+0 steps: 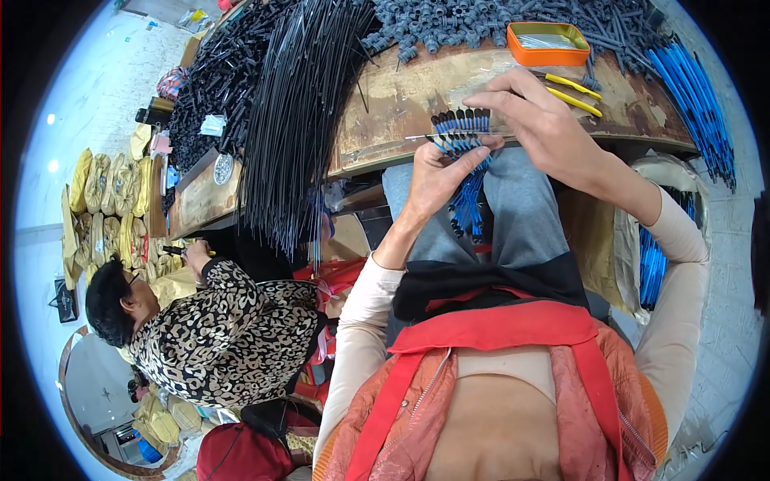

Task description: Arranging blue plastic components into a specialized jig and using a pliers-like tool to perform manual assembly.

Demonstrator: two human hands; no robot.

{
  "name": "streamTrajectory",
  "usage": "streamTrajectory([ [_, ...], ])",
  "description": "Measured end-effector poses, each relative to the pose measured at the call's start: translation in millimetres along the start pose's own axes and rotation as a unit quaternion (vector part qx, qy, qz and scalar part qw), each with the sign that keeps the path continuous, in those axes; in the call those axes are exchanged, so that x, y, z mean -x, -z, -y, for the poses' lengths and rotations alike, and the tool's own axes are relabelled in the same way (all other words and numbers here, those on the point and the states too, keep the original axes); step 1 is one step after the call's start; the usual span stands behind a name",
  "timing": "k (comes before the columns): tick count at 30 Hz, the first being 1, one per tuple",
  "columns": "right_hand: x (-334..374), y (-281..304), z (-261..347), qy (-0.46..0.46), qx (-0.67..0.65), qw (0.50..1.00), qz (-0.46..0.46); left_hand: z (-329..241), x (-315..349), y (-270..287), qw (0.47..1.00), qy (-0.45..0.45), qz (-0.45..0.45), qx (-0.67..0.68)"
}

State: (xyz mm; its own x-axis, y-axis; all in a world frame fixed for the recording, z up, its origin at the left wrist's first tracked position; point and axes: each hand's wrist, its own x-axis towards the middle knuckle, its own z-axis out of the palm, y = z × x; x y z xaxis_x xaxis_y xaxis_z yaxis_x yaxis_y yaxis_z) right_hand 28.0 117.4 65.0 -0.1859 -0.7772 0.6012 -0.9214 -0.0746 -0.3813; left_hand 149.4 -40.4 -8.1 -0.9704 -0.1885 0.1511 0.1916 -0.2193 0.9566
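My left hand [439, 178] is closed around a fanned bundle of blue-and-black thin rods [467, 204], thumb pressed across the front. Their dark tips [457, 120] stand in a row above the fist, and the lower ends hang over my lap. Across the row, just under the tips, lies a thin metal rod [421, 137]. My right hand [545, 120] comes in from the right, its fingers bent together just over the right end of the row. What is between those fingertips, if anything, is hidden.
Yellow-handled pliers [579, 92] and an orange tin [548, 54] lie on the worn wooden table [401, 100]. Grey fittings [457, 20], long black strips [289, 120] and blue rods [696, 104] are heaped around. A co-worker [224, 337] sits at the left, holding a tool.
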Motion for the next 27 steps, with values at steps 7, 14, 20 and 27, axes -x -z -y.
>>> streamTrajectory([
  [7, -3.1, -3.2, 1.7, 0.062, 0.080, 0.995, -0.010, 3.0, 0.1, 1.5, 1.000, -0.007, 0.007, -0.028],
  [14, -7.2, 1.0, -2.0, 0.117, 0.152, 0.981, 0.004, 3.4, 0.8, 1.2, 1.000, 0.003, 0.011, -0.019],
  [20, -10.2, 5.7, -1.6, 0.120, 0.120, 0.985, 0.016, 1.8, -0.1, 0.1, 1.000, -0.005, 0.008, -0.019],
  [27, 5.2, 40.3, -13.6, 0.062, 0.154, 0.986, -0.003, 1.2, -1.5, -0.2, 0.998, 0.004, 0.033, -0.046],
])
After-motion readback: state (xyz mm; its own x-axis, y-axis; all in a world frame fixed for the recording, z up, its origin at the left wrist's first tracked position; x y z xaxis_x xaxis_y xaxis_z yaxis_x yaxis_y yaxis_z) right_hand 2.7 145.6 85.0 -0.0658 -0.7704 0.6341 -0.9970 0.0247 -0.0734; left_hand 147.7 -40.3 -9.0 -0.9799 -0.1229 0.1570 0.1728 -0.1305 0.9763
